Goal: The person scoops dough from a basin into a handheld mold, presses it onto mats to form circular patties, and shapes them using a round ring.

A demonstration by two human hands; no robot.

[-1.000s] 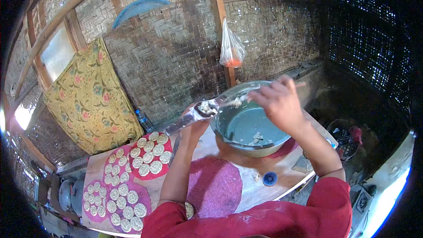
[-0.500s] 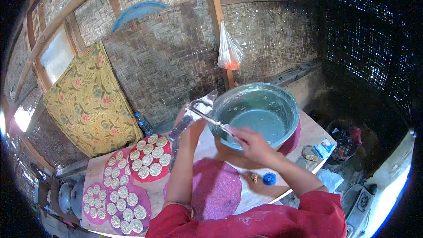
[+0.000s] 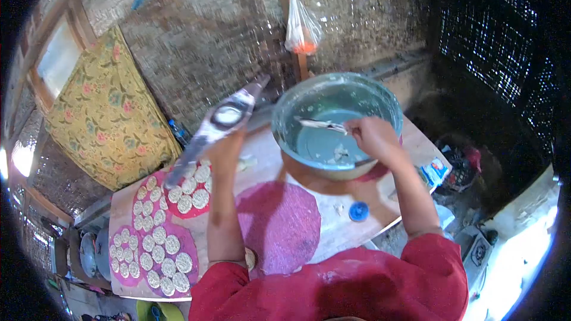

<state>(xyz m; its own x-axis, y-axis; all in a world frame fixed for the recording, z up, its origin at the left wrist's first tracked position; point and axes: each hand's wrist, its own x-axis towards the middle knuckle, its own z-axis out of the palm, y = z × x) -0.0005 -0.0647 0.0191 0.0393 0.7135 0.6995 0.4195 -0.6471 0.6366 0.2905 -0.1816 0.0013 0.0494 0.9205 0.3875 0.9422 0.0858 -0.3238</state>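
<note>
My left hand [image 3: 226, 147] holds a long flat metallic tool [image 3: 217, 126] with a round, white-smeared middle, tilted up to the right. The fingers are partly hidden behind it and blurred. Over the large grey-green basin [image 3: 339, 169], my right hand [image 3: 370, 134] grips a thin utensil [image 3: 321, 123] coated in white, its tip pointing left. Whitish scraps [image 3: 340, 153] lie in the bottom of the basin. Below my hands, a round purple mat [image 3: 282, 226] lies on the wooden table [image 3: 250, 181], with one pale disc partly hidden by my left arm.
Pale round discs [image 3: 158, 254] cover purple and red mats at the left. A blue cap [image 3: 358, 211] lies near the table's front edge, a blue-white packet [image 3: 435, 172] at the right. A patterned cloth [image 3: 107, 113] and a plastic bag [image 3: 302, 27] hang by the woven wall.
The thin utensil has moved from the flat tool to over the basin with my right hand. My left hand and the flat tool have shifted left. The view has tilted downward.
</note>
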